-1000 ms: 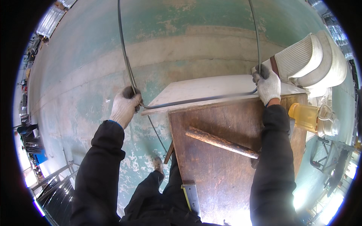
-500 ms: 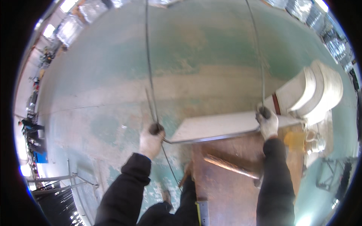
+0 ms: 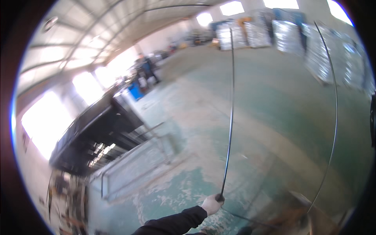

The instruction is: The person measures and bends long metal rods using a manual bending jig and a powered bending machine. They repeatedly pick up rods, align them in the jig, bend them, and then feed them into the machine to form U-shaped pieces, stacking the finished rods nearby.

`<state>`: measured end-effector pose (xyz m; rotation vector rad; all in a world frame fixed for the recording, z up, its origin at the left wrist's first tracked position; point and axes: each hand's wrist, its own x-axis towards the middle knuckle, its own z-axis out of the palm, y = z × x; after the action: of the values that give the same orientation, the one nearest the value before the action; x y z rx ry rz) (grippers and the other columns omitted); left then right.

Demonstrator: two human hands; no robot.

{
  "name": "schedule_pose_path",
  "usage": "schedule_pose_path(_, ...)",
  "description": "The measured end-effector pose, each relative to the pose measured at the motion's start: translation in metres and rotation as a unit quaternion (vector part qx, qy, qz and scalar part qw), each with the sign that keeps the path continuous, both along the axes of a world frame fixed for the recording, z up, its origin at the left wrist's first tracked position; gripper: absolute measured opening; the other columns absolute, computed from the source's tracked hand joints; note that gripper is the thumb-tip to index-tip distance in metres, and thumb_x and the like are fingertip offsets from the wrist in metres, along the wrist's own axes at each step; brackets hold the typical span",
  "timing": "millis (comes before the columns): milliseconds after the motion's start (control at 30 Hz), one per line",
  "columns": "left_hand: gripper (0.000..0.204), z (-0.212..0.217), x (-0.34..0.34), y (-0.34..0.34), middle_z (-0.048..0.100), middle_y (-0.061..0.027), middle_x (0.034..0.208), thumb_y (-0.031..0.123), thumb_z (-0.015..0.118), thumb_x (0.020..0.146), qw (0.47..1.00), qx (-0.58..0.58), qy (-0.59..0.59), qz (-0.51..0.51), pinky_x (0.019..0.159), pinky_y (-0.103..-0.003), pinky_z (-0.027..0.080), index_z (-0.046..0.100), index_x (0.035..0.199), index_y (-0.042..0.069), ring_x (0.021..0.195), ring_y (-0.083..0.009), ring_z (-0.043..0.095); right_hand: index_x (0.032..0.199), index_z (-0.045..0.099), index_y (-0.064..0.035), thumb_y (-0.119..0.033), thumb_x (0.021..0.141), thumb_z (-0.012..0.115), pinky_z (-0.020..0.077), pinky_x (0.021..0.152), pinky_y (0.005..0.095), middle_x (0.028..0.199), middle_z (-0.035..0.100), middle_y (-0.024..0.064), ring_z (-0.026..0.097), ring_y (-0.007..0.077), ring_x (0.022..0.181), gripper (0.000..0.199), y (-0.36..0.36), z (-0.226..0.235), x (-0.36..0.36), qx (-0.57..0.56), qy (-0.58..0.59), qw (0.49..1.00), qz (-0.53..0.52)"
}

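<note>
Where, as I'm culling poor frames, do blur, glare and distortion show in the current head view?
In the head view, the windows at left and top glare white; in the head view, the brown tabletop at lower right is smeared, the left hand sharper; in the same head view, the right stretch of the metal rod looks bowed, likely partly lens distortion.

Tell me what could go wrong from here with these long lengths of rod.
The left length of metal rod reaches far past the left hand, so its far end might swing into something. The right hand is out of view, and I cannot see what steadies the right length of metal rod, so it could twist. A large black stack stands off to the left; a turn that way might bring rod against it.
</note>
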<state>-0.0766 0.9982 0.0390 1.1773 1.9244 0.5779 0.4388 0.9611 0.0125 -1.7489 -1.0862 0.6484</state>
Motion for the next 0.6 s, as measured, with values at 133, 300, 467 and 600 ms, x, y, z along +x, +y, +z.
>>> schedule_pose_path(133, 0.037, 0.008, -0.146, -0.132, 0.085, -0.0183, 0.122, 0.034, 0.075, 0.107, 0.994, -0.011, 0.024, 0.107, 0.101, -0.049, 0.061, 0.078, 0.131, 0.007, 0.118, -0.0398, 0.080, 0.152, 0.070, 0.0084, -0.015, 0.109, 0.076, 0.0598, 0.113, 0.0497, 0.137, 0.081, 0.0315, 0.078, 0.0449, 0.129, 0.049, -0.001, 0.080, -0.161, 0.005, -0.134, 0.972, 0.193)
schedule_pose_path(300, 0.023, 0.002, -0.263, -0.340, 0.083, -0.0161, 0.110, 0.022, 0.079, 0.101, 0.942, 0.058, 0.007, 0.330, 0.096, -0.046, 0.060, 0.080, 0.118, 0.007, 0.105, -0.0342, 0.078, 0.150, 0.072, 0.0081, -0.006, 0.110, 0.072, 0.0603, 0.110, 0.0466, 0.131, 0.085, 0.0235, 0.081, 0.0360, 0.122, 0.042, -0.007, 0.030, -0.356, 0.052, -0.033, 0.941, 0.334)
schedule_pose_path(467, 0.021, -0.026, -0.301, -0.543, 0.083, -0.0156, 0.106, 0.021, 0.079, 0.101, 0.854, 0.043, 0.008, 0.519, 0.093, -0.046, 0.061, 0.081, 0.117, 0.008, 0.101, -0.0323, 0.079, 0.149, 0.074, 0.0059, -0.003, 0.110, 0.072, 0.0632, 0.101, 0.0415, 0.122, 0.085, 0.0154, 0.081, 0.0271, 0.113, 0.040, -0.055, 0.057, -0.544, 0.079, -0.076, 0.804, 0.585)
schedule_pose_path(600, 0.026, -0.031, -0.321, -0.622, 0.084, -0.0105, 0.105, 0.020, 0.082, 0.099, 0.757, 0.042, -0.026, 0.652, 0.094, -0.041, 0.062, 0.084, 0.121, 0.007, 0.100, -0.0244, 0.079, 0.147, 0.077, 0.0048, -0.004, 0.108, 0.079, 0.0630, 0.091, 0.0378, 0.115, 0.086, 0.0090, 0.080, 0.0199, 0.100, 0.040, -0.100, 0.062, -0.702, 0.015, -0.072, 0.762, 0.643)
